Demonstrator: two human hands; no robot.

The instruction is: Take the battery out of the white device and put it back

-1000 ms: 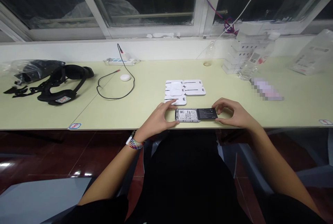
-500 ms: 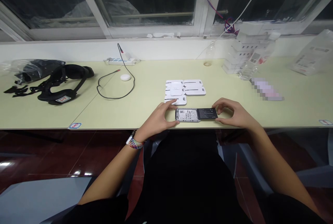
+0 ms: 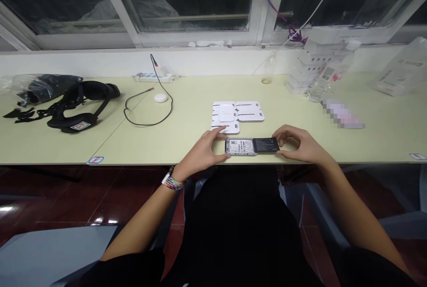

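Near the table's front edge lies a small device body [image 3: 240,146], its back off and a printed label with a square code showing in its bay. My left hand [image 3: 204,150] grips its left end between thumb and fingers. A flat black battery [image 3: 266,145] sits at the device's right end, edge against it or slightly overlapping; I cannot tell which. My right hand [image 3: 298,145] pinches the battery's right end. Just beyond my left hand, several white rounded covers [image 3: 250,112] with black marks lie side by side, and a smaller white piece [image 3: 226,113] rests on top of them.
A black headset [image 3: 73,116] lies on the left of the table [image 3: 187,140]. Behind are a black cable [image 3: 147,125], a white oval object [image 3: 161,98] and a power strip [image 3: 156,77]. White boxes [image 3: 302,71], a plastic bottle [image 3: 328,78] and a blurred-out flat item [image 3: 343,113] stand or lie at right.
The view has shifted very slightly. Both hands, the device and the battery stay in practically the same place.
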